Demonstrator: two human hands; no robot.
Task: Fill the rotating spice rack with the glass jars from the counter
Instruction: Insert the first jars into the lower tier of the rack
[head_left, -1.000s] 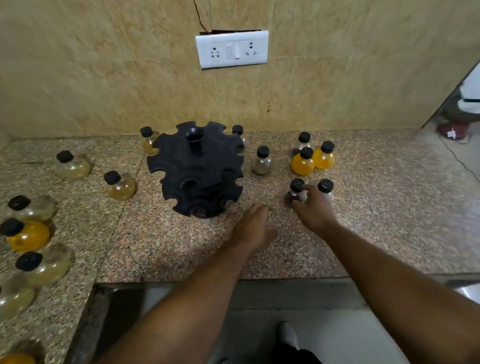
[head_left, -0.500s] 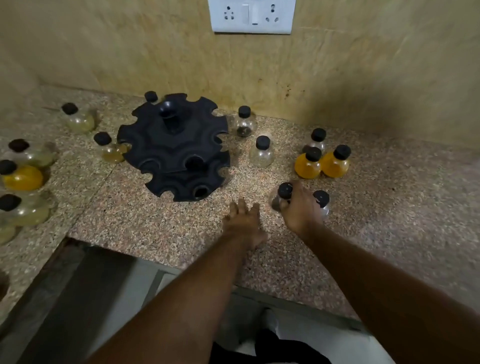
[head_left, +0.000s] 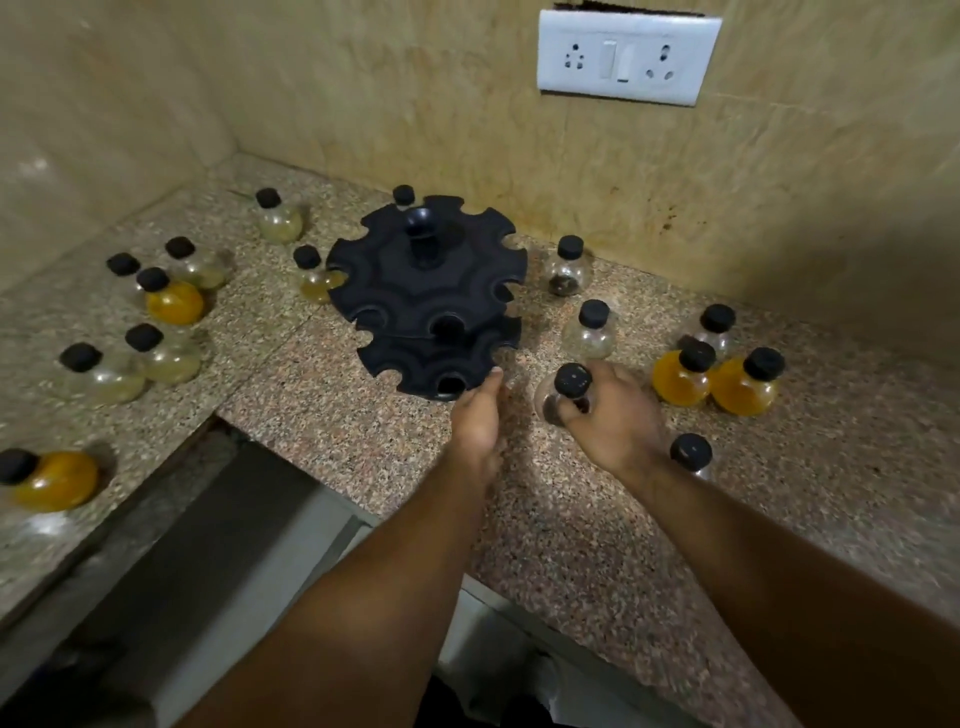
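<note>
1 jar (head_left: 571, 382), clear with a black cap, is in the right hand (head_left: 613, 421) just right of frame centre. The fingers (head_left: 571, 410) curl round its neck and belly, and the cap pokes out above them. Whether its base rests on the tabletop (head_left: 363, 431) I cannot tell. The left hand (head_left: 478, 421) lies beside it and holds nothing. Its fingers are straight and together, with their tips at the lower rim of the rack (head_left: 426, 291), touching it or nearly so.

That rack is black, with 2 notched tiers and a centre post. It stands upright on the speckled tabletop in the middle of the frame, near the wall corner.

Right of the rack are 1 dark-bottomed jar (head_left: 566, 273) near the wall and 1 pale jar (head_left: 589, 335) just above the right hand. Farther right, 2 orange jars (head_left: 680, 384) stand side by side with 1 clear jar (head_left: 716, 327) behind them. Another capped jar (head_left: 691, 453) is half hidden beside the right wrist.

Left of the rack, 1 yellowish jar (head_left: 314, 283) stands just beside the upper tier and a second (head_left: 280, 221) stands farther up. A cap (head_left: 402, 195) shows over the rack's back. A cluster of 5 (head_left: 166, 358), 1 of them orange, fills the left edge, and a lone orange jar (head_left: 52, 480) sits at lower left.

A white socket plate (head_left: 628, 57) is on the wall at upper right.
</note>
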